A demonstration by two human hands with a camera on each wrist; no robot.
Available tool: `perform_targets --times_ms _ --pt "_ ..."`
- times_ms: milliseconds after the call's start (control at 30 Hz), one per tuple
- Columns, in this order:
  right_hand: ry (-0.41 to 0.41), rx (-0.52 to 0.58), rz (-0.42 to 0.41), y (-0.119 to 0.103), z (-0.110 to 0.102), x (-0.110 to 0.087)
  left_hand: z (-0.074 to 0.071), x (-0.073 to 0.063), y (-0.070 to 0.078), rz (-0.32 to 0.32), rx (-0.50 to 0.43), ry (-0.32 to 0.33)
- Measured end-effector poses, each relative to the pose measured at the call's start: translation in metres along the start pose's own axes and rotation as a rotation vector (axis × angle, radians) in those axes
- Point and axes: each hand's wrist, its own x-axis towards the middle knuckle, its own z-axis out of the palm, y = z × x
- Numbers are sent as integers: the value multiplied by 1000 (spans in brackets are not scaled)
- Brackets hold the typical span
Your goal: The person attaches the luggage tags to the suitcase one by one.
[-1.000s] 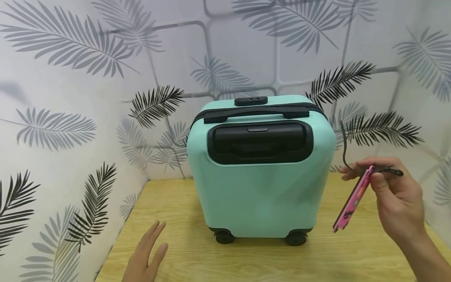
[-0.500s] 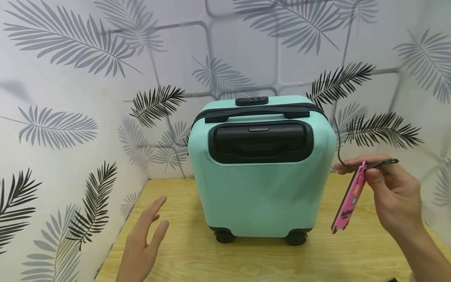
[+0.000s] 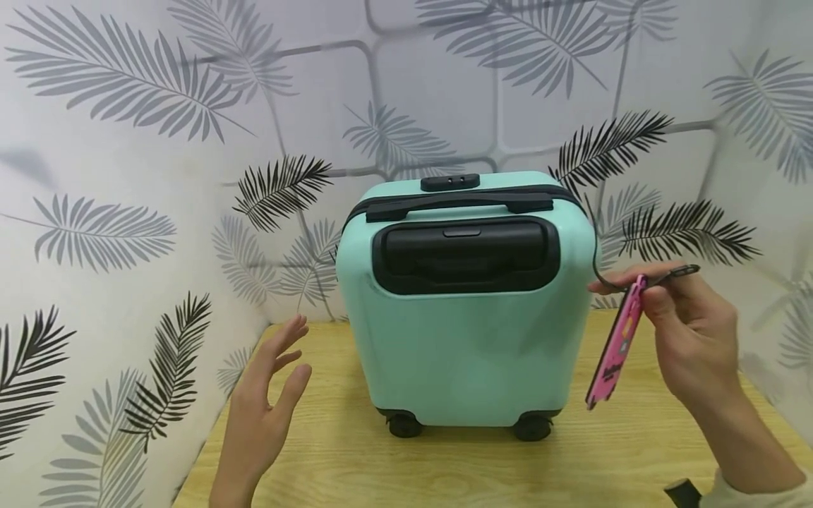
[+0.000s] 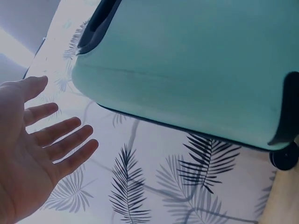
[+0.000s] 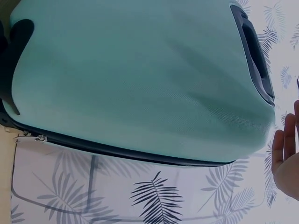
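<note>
Pinching one flat pink tag [image 3: 619, 342] in right hand [image 3: 697, 339]; holding left hand [image 3: 259, 416] loosely spread near left edge of yellowish wooden desk [image 3: 470, 469].

Suitcase shell [image 3: 470, 360]: hard plastic, satin finish, finely textured in the right wrist view. Trolley handle [image 3: 466, 243]: smooth plastic, faintly glossy. Zip pulls [image 5: 41, 138]: bright metal. Wheels [image 3: 533, 427]: plastic. Luggage tag [image 3: 617, 346]: smooth, plastic-like; exact material cannot be determined. Table top [image 3: 330, 458]: light wood grain, smooth, low sheen. Wall covering [image 3: 438, 77]: smooth, matt.
</note>
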Motion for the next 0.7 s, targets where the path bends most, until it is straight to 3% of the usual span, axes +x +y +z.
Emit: perform_targets --times_ms 100,300,467,700 --pt "-5 28 -7 1 3 3 2 7 6 -19 -70 -10" --pt "-12 -39 11 3 5 6 8 16 15 -100 -270 -51" --pt "-29 -38 5 5 7 10 12 24 22 -108 -419 -84" --pt "-48 -76 13 4 11 13 16 35 35 -152 -623 -50"
